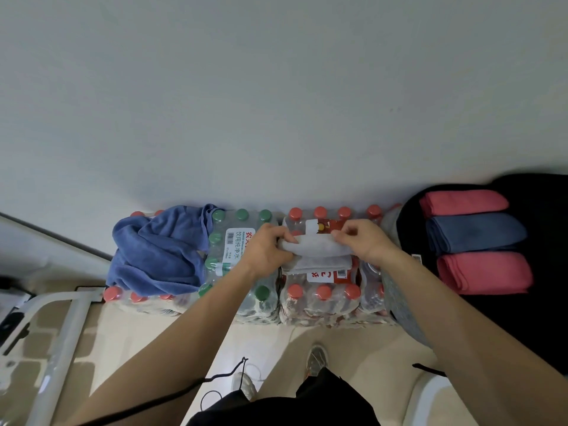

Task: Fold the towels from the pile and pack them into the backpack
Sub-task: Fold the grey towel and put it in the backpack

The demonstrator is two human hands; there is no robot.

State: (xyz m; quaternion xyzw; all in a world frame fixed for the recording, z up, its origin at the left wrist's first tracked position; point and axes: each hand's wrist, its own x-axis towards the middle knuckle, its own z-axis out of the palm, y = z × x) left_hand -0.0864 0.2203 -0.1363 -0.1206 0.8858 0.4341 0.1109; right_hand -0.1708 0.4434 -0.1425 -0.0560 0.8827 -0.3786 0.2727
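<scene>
While both hands work at the middle of the stacked water-bottle packs (319,305), a grey towel (316,253) lies between them on top of the shrink-wrapped red-capped pack. The left hand (267,250) grips the towel's left end, thumb over the top of the rolled fold and fingers curled under it. The right hand (365,241) pinches the right end, fingertips (338,236) pressed on the top edge of the fold, knuckles bent. Both hands are closed on the cloth, none of the fingers spread free. The towel is partly folded: a rounded upper fold runs from hand to hand, a flatter layer sticks out below it toward the person. It rests on the pack, touching the bottle caps and label.

To the left, a crumpled blue towel (156,253) sits heaped on the green-capped and red-capped packs, apart from both hands. To the right, the black backpack (541,327) lies open, and three folded towels are packed in it side by side: a pink towel (464,202) farthest back, a dark blue folded towel (476,233) in the middle, another pink folded towel (485,273) nearest. The backpack touches the right end of the packs. Behind is a plain pale wall (276,87). Below, tiled floor (129,330), the person's shoes, and a white metal frame (61,327) at lower left.
</scene>
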